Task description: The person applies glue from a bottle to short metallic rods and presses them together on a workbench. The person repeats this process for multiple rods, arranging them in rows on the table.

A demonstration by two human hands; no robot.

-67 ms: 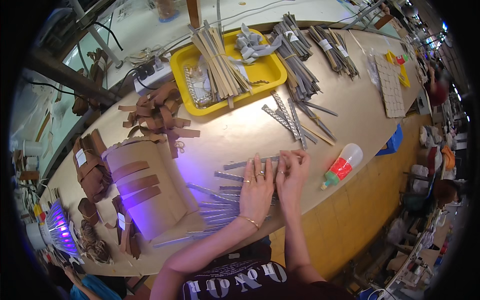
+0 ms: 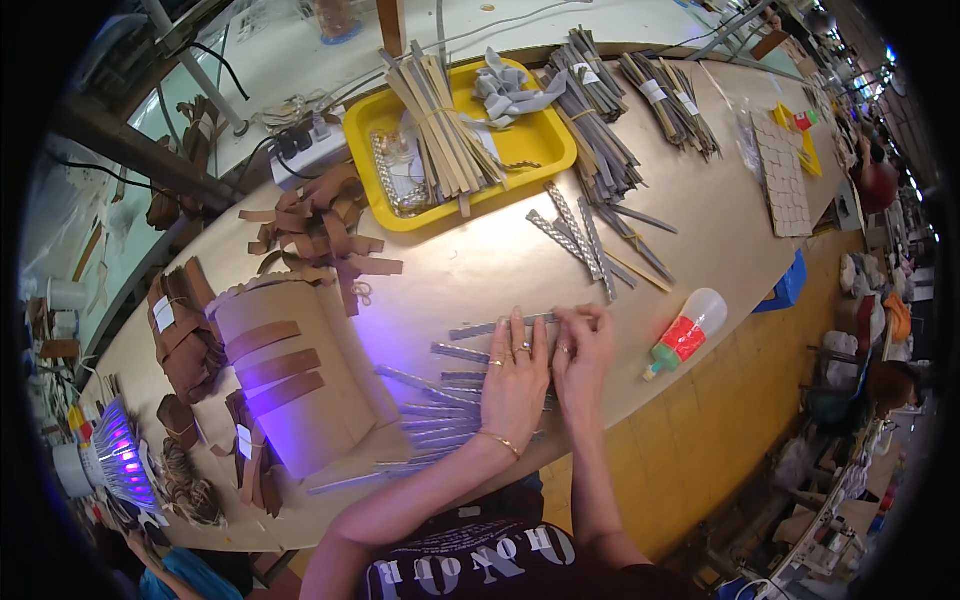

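Note:
Several narrow grey strips [image 2: 432, 437] with a silvery sheen lie roughly side by side on the table, left of my hands. My left hand [image 2: 515, 385] rests flat across them with its fingers stretched out, covering their right ends. Close beside it, my right hand [image 2: 583, 350] has its fingers curled and pinched at the right end of the farthest grey strip [image 2: 485, 329]. The fingertips partly hide that end. To the right of my hands lies a glue bottle [image 2: 685, 335], clear with a red label and a green cap.
Beyond my hands are loose braided strips [image 2: 570, 235], a yellow tray [image 2: 455, 212] with bundled strips, and more grey bundles [image 2: 600, 150]. At left lie a curved brown panel [image 2: 300, 370], brown leather-like strips [image 2: 310, 225] and a lamp [image 2: 115, 460] glowing violet. A person's arm [image 2: 150, 555] shows at lower left.

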